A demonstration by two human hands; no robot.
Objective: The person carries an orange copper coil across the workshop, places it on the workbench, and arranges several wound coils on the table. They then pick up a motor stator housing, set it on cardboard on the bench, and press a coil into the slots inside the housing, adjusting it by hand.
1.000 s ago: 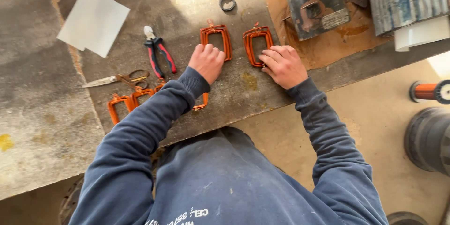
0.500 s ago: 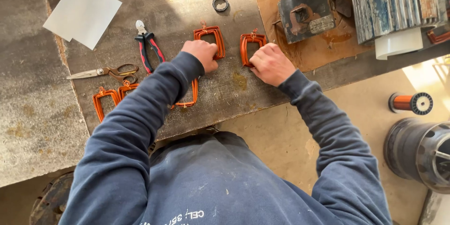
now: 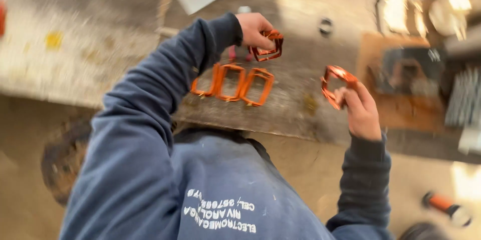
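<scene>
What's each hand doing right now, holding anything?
Left hand: closed on a rectangular orange copper wire coil, lifted above the grey workbench.
Right hand: closed on a second orange copper wire coil, held up off the bench.

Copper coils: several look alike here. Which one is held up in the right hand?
The coil at the right, off the bench in the right hand. Another is in the left hand; three coils lie on the bench.
</scene>
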